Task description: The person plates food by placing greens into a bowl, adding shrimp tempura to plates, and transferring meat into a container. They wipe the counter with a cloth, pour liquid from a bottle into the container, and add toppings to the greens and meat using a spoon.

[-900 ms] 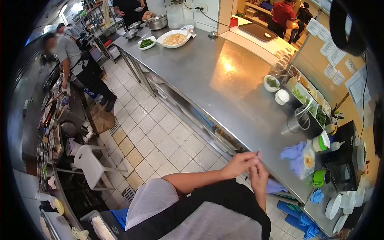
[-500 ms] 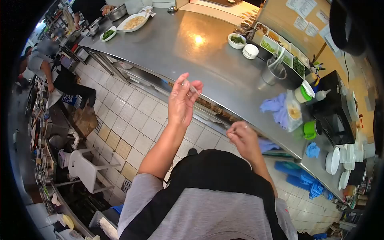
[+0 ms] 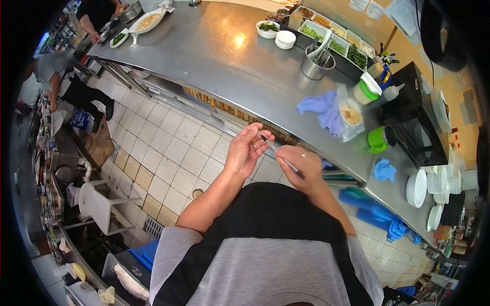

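In front of my apron both hands are close together. My right hand (image 3: 300, 166) is closed around a slim pen (image 3: 290, 164), with a greyish barrel and a dark end. That dark end points up and left, right at the fingers of my left hand (image 3: 246, 153). My left hand is palm-up, its fingers curled in and its thumb against the fingertips; I cannot tell what they pinch. Beyond my hands runs the edge of a steel counter (image 3: 204, 56), where a purple cloth (image 3: 320, 108) lies beside a plastic bag of food (image 3: 352, 116).
At the counter's back stand ingredient trays (image 3: 337, 47), a steel pot (image 3: 316, 67) and small white dishes (image 3: 285, 40). To the right are a black microwave (image 3: 416, 122), a green cup (image 3: 378, 140) and stacked plates (image 3: 436, 179). A white chair (image 3: 99, 206) and a co-worker (image 3: 51, 74) are at left.
My left hand has come down toward my body, and my right hand has moved up to it with the pen now showing in it. The view has shifted over the counter.
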Demonstrator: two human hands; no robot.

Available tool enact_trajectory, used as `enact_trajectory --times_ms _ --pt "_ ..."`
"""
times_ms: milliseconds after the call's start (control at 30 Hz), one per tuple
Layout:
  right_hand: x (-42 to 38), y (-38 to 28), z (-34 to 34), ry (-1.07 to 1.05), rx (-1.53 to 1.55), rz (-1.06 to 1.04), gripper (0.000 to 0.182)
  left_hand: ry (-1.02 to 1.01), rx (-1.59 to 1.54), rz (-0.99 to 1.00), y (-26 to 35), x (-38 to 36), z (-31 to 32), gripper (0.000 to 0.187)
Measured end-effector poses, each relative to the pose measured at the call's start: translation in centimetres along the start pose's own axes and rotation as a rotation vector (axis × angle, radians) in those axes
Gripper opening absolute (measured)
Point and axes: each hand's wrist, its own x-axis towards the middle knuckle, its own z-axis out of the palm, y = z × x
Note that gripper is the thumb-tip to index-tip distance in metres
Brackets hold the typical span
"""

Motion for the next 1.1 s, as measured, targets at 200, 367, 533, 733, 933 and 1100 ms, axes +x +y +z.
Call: enact_trajectory --times_ms 200,367,533,733,933,1100 --pt "-5.7 3.3 0.6 -0.022 0.007 0.115 0.019 0.107 0.022 -0.124 -6.6 -0.3 -1.9 0.016" --pt "-12.5 5.8 0.2 -0.03 0.029 0.486 0.016 0.081 0.244 -0.38 -13.1 1.7 -5.2 0.027" --pt "-20.2 8.4 -2.1 0.191 0.426 1.192 0.019 0.065 0.548 -0.624 -20.4 9.7 -11.0 0.031" --pt "-24.3 6.7 -5.5 0.766 1.189 1.383 0.022 0.303 0.15 -0.292 -28.0 24.4 -14.7 0.024" --pt "-23.6 6.2 -6.5 0.797 1.213 1.303 0.023 0.416 -0.094 -0.396 -27.3 24.3 -10.6 0.025" --pt "-22.4 5.7 -6.0 0.837 1.048 1.322 0.014 0.412 -0.17 -0.341 -28.0 23.3 -9.6 0.026"
